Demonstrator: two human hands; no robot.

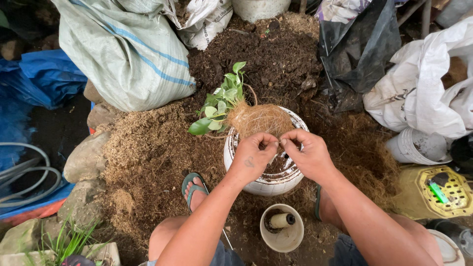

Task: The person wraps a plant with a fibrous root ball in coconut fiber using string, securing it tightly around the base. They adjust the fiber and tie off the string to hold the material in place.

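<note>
A small leafy plant has its roots wrapped in a ball of brown coconut fibre. The ball rests on the rim of a white round pot. My left hand and my right hand meet just below the ball, over the pot. Thumb and fingertips of both are pinched together, seemingly on a thin thread too fine to make out. Below the pot stands a small white cup with a spool of pale thread lying in it.
Dark soil and loose brown fibre cover the ground. A striped woven sack, a black plastic bag and white sacks ring the heap. Also nearby: a white bucket, a yellow crate with a green lighter, stones, a grey hose.
</note>
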